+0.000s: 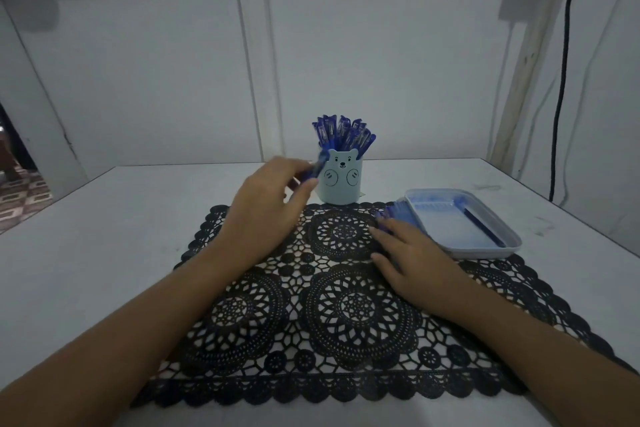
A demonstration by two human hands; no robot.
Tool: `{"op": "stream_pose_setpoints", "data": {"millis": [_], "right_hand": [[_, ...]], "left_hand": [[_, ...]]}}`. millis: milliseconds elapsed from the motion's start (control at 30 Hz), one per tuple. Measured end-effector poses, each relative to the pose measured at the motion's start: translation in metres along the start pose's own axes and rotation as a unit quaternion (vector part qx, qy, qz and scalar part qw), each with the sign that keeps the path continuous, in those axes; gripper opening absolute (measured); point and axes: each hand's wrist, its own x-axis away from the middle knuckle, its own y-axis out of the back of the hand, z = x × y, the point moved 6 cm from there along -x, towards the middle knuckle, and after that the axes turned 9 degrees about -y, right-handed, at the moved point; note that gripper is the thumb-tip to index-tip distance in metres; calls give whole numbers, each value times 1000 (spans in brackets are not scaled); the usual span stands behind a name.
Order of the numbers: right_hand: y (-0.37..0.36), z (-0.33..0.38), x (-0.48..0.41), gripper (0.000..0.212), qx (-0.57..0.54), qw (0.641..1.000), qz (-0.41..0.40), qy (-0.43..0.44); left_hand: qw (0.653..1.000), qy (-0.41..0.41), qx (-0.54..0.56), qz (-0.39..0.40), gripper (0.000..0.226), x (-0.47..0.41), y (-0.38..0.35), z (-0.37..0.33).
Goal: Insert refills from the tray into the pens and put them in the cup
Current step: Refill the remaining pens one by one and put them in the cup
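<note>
A pale blue bear-face cup (341, 180) stands at the back of the black lace mat, packed with several blue pens (344, 133). My left hand (266, 208) is raised just left of the cup and pinches a blue pen (317, 168) whose end lies against the cup's left rim. My right hand (405, 255) lies on the mat beside the tray, fingers over a few blue pens (394, 213) lying there; whether it grips one is hidden. The pale blue tray (498, 218) at the right holds a single dark blue refill (483, 227).
The black lace mat (346, 308) covers the middle of a white table (104, 236). A white wall stands close behind the cup. A black cable (562, 69) hangs down at the far right. Patterned floor shows past the table's left edge.
</note>
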Motion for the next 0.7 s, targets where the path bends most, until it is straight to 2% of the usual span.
{"op": "stream_pose_setpoints", "data": {"millis": [200,300,467,533,600,700], "right_hand": [[-5,-1,-2,47,39,998,49,-10],[-7,0,-2,65,31,997,63,-14],[-10,-4,-2,75,27,998,64,-11],[-11,-5,-2,79,24,998,63,-10],[-11,-5,-3,74,23,998,65,-11],[-11,-4,-2,68,21,997,71,-12]], "left_hand": [[968,166,129,-138,9,-92,14,47],[955,186,155,-171,10,-127,7,65],[965,187,136,-122,24,-142,-27,64],[978,168,104,-74,39,-139,-42,60],[987,145,60,-20,48,-132,-57,59],[991,129,4,33,39,-123,-72,62]]}}
